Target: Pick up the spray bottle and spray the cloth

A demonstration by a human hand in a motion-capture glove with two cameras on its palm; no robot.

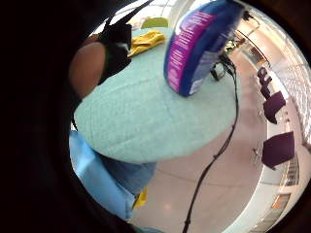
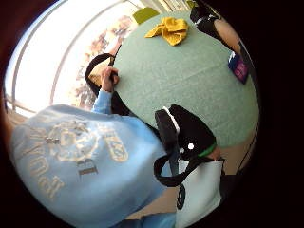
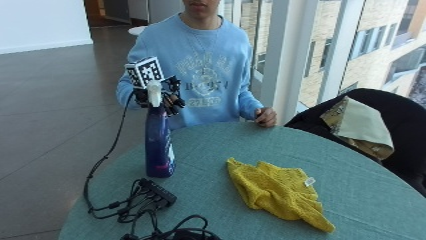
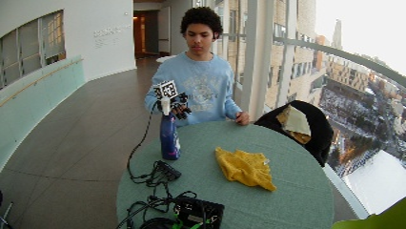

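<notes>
A tall blue spray bottle (image 3: 160, 145) with a purple label and a white spray head stands upright on the round green table (image 3: 219, 145), near its left edge. My gloved right hand (image 3: 170, 100) is at the bottle's top, fingers curled round the neck just under the spray head. The little finger side palm view shows the bottle (image 1: 199, 43) close by, its base down on the table. A crumpled yellow cloth (image 3: 276, 192) lies flat on the table to the bottle's right, apart from it; it also shows in the wide outside view (image 4: 244, 167).
The person's bare left hand (image 3: 266, 117) rests on the table's far edge. Black cables and a small adapter (image 3: 143, 200) lie in front of the bottle, and a black box (image 4: 200, 212) sits at the near edge. A chair draped with a dark jacket (image 3: 373, 125) stands at the right.
</notes>
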